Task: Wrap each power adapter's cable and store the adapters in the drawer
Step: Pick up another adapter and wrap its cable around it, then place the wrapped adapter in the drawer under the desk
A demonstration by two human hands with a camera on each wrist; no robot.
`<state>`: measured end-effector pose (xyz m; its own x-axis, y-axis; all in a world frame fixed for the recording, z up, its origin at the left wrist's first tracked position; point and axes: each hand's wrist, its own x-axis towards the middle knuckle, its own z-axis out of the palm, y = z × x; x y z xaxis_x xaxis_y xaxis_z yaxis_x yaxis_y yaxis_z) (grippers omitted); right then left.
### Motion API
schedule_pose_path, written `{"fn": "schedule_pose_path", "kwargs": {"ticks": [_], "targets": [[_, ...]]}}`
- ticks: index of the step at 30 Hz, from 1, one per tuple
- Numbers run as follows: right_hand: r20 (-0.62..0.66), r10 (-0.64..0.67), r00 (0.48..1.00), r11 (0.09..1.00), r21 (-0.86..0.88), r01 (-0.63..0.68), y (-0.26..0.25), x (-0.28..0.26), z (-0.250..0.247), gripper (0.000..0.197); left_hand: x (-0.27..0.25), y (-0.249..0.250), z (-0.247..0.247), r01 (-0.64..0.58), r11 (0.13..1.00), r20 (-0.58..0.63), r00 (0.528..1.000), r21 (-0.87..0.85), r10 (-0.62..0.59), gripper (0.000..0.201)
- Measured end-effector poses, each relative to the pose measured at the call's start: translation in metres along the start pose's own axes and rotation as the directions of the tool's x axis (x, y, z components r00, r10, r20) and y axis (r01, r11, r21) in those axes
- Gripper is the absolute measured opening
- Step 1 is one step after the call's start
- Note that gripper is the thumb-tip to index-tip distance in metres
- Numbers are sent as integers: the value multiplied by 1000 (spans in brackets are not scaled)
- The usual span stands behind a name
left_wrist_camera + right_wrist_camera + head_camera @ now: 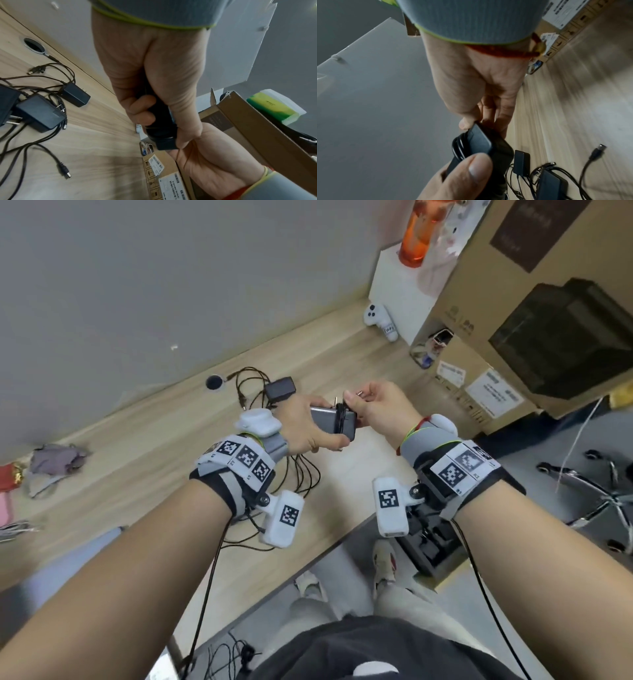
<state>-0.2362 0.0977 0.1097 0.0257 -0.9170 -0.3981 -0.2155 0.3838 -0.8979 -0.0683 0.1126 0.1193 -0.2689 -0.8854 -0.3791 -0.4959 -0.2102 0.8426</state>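
Note:
My left hand [308,426] grips a black power adapter [330,422] above the wooden desk [171,474], fingers curled round its body [159,121]. Its cable [340,419] lies in several tight turns around the adapter's end [458,147]. My right hand [376,409] pinches the cable at those turns, with the metal plug tip [360,393] sticking out by its fingers. Other black adapters [41,112] lie in a tangle of cables [253,392] on the desk beyond my left hand. No drawer shows in any view.
Cardboard boxes [513,302] crowd the desk's right end, with a white box [400,289], an orange bottle [418,231] and a white controller [380,320]. A cable hole [214,382] sits by the grey wall. Crumpled cloth [54,463] lies at left. An office chair base [603,494] stands at right.

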Motion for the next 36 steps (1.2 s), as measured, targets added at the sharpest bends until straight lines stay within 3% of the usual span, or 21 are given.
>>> {"fn": "schedule_pose_path", "kwargs": {"ticks": [4, 8, 12, 15, 20, 23, 28, 36], "targets": [[81, 23, 996, 993, 113, -32, 9, -6, 1, 15, -13, -5, 7, 57, 991, -10, 998, -117, -58, 47], [193, 81, 978, 990, 98, -101, 14, -16, -8, 37, -25, -3, 22, 62, 976, -71, 994, -210, -78, 53], [308, 101, 946, 987, 92, -135, 32, -30, -49, 42, -24, 14, 64, 107, 953, -82, 987, -283, -135, 67], [257, 126, 958, 982, 103, -157, 53, -38, -90, 45, -19, 26, 107, 144, 956, -74, 983, -254, -168, 61], [163, 178, 970, 980, 61, -190, 95, -48, -163, 43, 1, 25, 180, 174, 960, -94, 976, -222, -198, 35], [178, 233, 956, 972, -41, -230, 128, -51, -208, 41, 14, 19, 234, 213, 966, -61, 973, -145, -224, 33], [132, 295, 946, 941, -211, -263, 186, -50, -256, 19, 30, 5, 312, 288, 927, 17, 956, -241, -293, 42], [78, 481, 873, 854, -265, -447, 291, -16, -268, 50, 52, -71, 375, 444, 884, 136, 894, -143, -427, 30]]}}
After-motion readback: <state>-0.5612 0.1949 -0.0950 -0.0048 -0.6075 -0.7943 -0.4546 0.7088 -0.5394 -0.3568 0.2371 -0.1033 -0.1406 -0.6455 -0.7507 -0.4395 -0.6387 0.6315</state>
